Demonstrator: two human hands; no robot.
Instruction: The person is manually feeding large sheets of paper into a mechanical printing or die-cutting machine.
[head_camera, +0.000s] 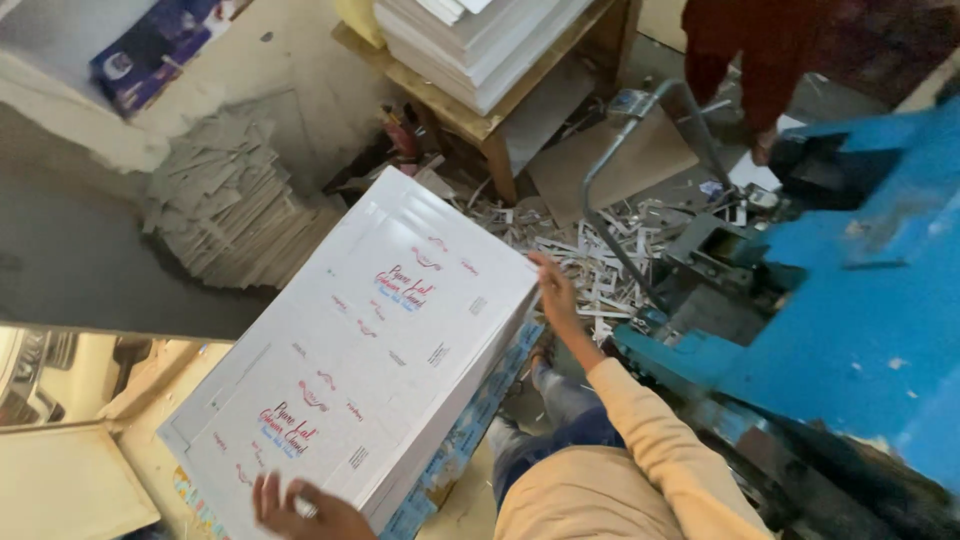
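I hold a thick stack of large white printed card sheets (370, 340) tilted in front of me. My left hand (300, 512) grips the stack's near bottom edge, fingers on top of the top sheet. My right hand (556, 290), on a peach sleeve, presses against the stack's far right corner. The top sheet carries red and blue print. Coloured sheet edges show under the stack's right side.
A blue metal machine (850, 300) with a grey bent bar (620, 150) stands at right. Paper offcuts (590, 260) litter the floor. A wooden table with white sheets (480, 50) sits behind, a grey card pile (230, 210) at left, and another person's legs (760, 60) at top right.
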